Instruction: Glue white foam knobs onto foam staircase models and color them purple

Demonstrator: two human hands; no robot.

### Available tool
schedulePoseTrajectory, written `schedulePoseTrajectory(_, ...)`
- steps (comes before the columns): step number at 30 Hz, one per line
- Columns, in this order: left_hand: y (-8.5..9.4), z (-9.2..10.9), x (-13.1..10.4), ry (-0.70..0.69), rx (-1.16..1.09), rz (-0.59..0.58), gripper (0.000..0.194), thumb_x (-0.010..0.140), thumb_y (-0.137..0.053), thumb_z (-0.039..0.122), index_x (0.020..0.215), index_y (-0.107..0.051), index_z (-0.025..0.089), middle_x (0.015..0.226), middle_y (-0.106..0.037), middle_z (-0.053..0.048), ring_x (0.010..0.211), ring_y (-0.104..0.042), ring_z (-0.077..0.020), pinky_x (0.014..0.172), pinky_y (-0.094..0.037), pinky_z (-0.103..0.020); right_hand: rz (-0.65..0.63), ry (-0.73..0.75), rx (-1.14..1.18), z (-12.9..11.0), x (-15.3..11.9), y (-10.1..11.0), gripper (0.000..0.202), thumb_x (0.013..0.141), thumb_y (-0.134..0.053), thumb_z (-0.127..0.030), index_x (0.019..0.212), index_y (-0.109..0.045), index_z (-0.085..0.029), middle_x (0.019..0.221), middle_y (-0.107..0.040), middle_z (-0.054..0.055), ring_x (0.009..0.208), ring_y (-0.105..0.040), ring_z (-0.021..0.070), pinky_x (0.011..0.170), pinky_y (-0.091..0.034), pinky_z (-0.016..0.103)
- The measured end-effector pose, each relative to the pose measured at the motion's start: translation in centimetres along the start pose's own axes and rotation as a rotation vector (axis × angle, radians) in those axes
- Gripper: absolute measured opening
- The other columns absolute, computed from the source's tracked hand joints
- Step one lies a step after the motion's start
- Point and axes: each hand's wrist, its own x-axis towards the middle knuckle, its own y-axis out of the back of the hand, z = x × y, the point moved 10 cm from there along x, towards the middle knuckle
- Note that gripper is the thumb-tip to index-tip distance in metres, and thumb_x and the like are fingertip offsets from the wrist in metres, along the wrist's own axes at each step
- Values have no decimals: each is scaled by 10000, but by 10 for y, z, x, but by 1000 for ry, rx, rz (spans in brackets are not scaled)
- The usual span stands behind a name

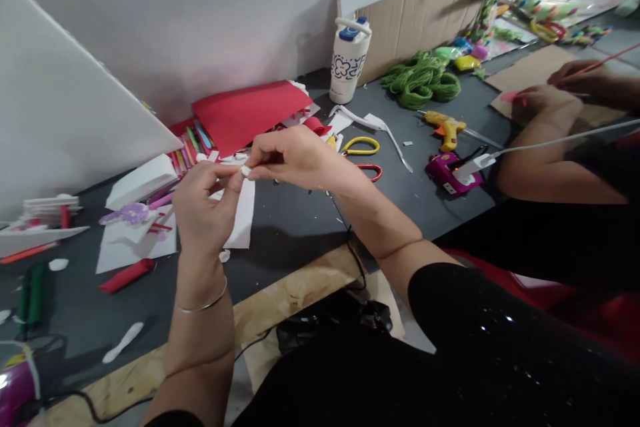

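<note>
- Pinching one small white piece (245, 172): left hand (206, 205) and right hand (297, 157), fingertips together.
- White paper (243, 221) lies at the piece's 6 o'clock; toward 9, a white-and-red assembly (50, 207) looks partly built.
- The piece seems unfinished, not yet placed.

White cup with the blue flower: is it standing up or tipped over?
Standing up: the white cup rests on its base, its blue top uppermost.
</note>
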Motion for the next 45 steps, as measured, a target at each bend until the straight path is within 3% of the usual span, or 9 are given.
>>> schedulePoseTrajectory(6, 5, -4, 2, 35, -16, 15, 149, 905, -743, 377, 791, -711, 286, 735, -686, 4, 671, -613, -168, 532, -480, -319, -18, 1, 18, -2, 3, -4, 179, 984, -681, -259, 1138, -738, -188, 952, -744, 20, 856, -628, 112, 773, -466, 247)
schedulePoseTrajectory(15, 1, -11, -9, 177, 63, 7, 181, 943, -669, 333, 810, -651, 211, 781, -701, 9, 712, -610, -123, 603, -504, -231, 88, -2, 23, -1, -2, -4, 241, 946, -650, -322, 1071, -788, -169, 920, -767, 48, 774, -614, 125, 708, -471, 269)
schedulePoseTrajectory(27, 4, 10, -10, -6, 17, -70, 162, 1034, -597, 282, 918, -691, 220, 872, -727, -21, 821, -655, -151, 701, -527, -265, 163, -22, 24, -5, -8, -1, 212, 920, -712, -396, 958, -781, -199, 845, -779, 24, 708, -635, 123, 678, -518, 273)
schedulePoseTrajectory(36, 8, 15, -13, -101, 26, -91, 197, 1044, -618, 348, 966, -743, 218, 907, -751, -35, 822, -682, -155, 758, -530, -283, 176, -100, 104, 5, -13, -5, 470, 819, -798, -654, 907, -759, -194, 821, -773, 28, 702, -669, 133, 662, -562, 283)
schedulePoseTrajectory(40, 5, 12, -14, -51, 29, -85, 203, 1059, -586, 322, 974, -729, 205, 924, -743, -38, 843, -675, -154, 752, -525, -273, 209, -111, 169, 9, -14, -3, 474, 780, -839, -643, 918, -776, -193, 829, -777, 24, 697, -671, 126, 639, -562, 267)
schedulePoseTrajectory(45, 4, 10, -13, 25, -49, -63, 185, 1050, -604, 316, 980, -720, 190, 925, -733, -39, 847, -672, -147, 759, -535, -260, 151, -86, 253, 10, -15, -3, 409, 795, -866, -558, 1048, -819, -239, 886, -799, 18, 723, -697, 135, 621, -573, 265)
